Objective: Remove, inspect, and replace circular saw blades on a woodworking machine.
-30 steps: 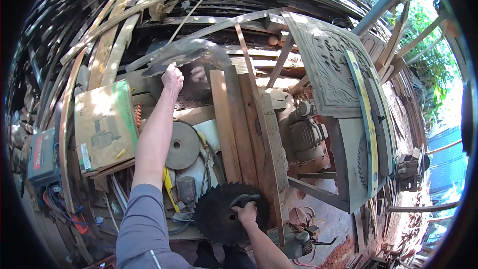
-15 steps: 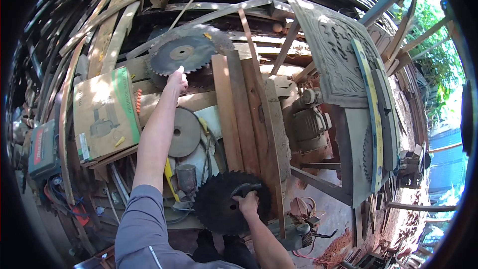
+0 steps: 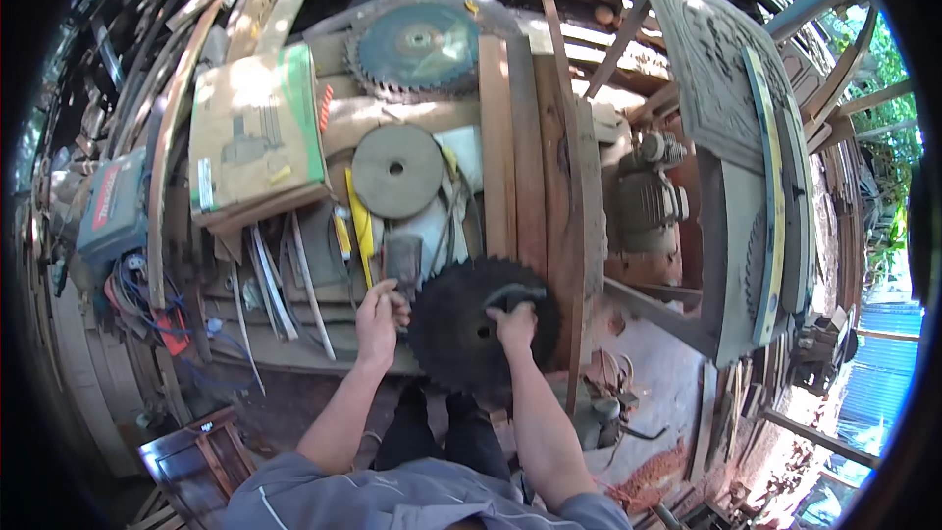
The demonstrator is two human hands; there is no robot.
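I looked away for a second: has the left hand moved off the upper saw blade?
Yes. The left hand has dropped from the upper saw blade, passed the grey disc, and now sits at the left edge of the dark saw blade.

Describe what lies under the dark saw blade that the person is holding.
Under the dark saw blade run wooden planks, showing above it. The right hand lies on it, the left hand at its edge. Whatever sits directly beneath the blade is covered.

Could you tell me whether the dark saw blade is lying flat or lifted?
Cannot tell; both hands, left hand and right hand, grip the dark saw blade.
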